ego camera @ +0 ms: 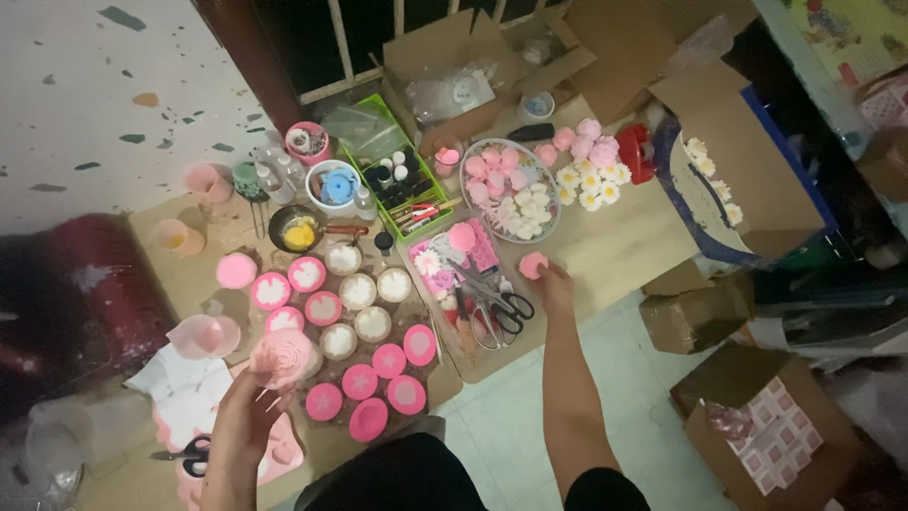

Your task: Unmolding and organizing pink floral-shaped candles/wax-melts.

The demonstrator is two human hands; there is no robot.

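Observation:
My left hand (248, 409) holds up a pink rose-shaped mould (281, 356) at the lower left, above several round pink and cream moulds (357, 322) laid out on cardboard. My right hand (552, 281) reaches forward and closes on a small pink flower-shaped piece (533, 264), just right of a tray with scissors (501, 308) and pink moulds. Beyond it, a clear bowl (511, 192) holds pink and white flower pieces.
A green basket of small bottles (397, 170), a small pan with yellow liquid (299, 231), cups and jars stand at the back left. White daisy shapes (591, 184) lie on cardboard. Cardboard boxes (766, 431) crowd the right. Black scissors (189, 454) lie at the lower left.

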